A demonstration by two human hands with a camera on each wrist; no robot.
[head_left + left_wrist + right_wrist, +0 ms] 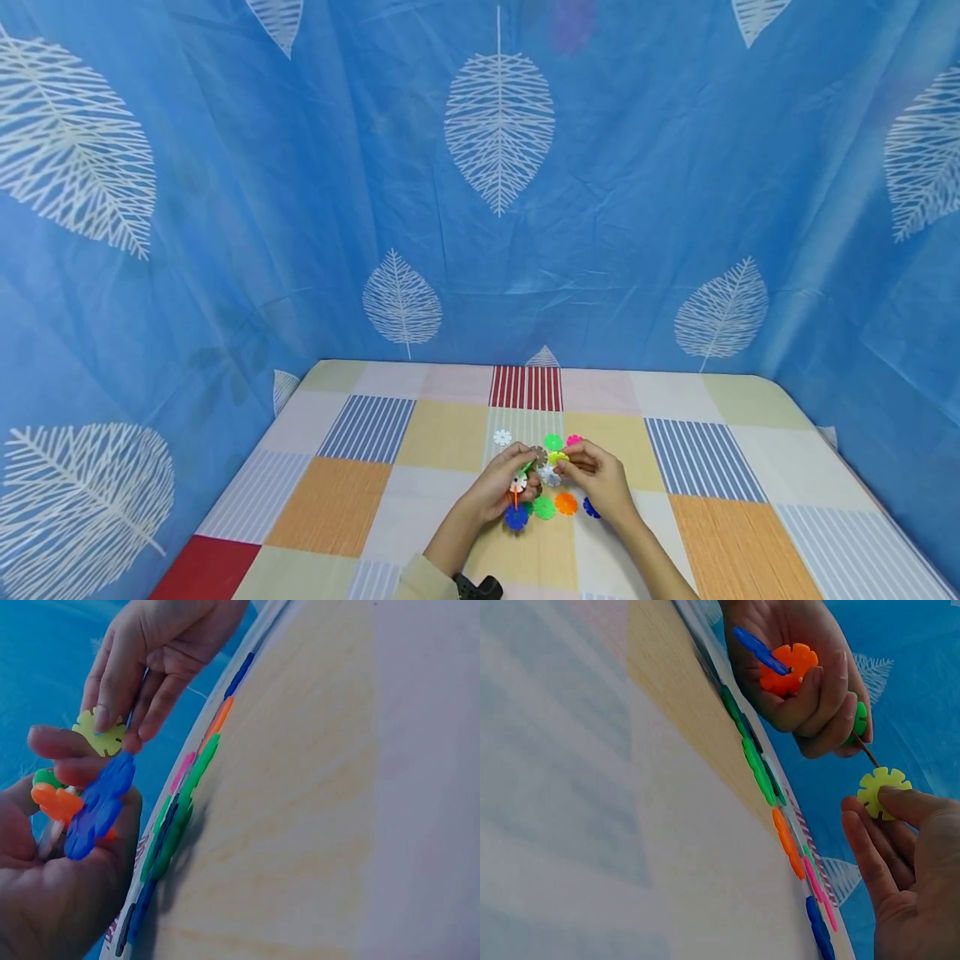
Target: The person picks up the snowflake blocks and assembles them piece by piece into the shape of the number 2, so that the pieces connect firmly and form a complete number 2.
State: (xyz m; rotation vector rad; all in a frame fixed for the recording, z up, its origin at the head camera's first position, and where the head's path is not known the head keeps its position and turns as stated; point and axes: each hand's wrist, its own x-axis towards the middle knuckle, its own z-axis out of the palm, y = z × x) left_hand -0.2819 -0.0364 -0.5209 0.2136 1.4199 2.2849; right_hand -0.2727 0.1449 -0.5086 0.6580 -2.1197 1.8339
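My left hand (495,487) grips a joined string of plastic notched discs, its fingers curled round it. A blue disc (101,806) and an orange disc (789,669) stick out at the palm side. Past the fingers come a green disc (859,720) and a brown disc (539,456). A white disc (518,482) is also in the string. Between thumb and fingertips my right hand (602,482) pinches a yellow disc (883,793). In the right wrist view the yellow disc meets the edge of the brown one; whether their slots are locked I cannot tell.
Loose discs lie on the patchwork tablecloth under and around the hands: green (544,507), orange (566,503), dark blue (592,507), another green (553,442), pink (574,439) and white (502,437). A blue leaf-print curtain (585,275) encloses the table's back and sides.
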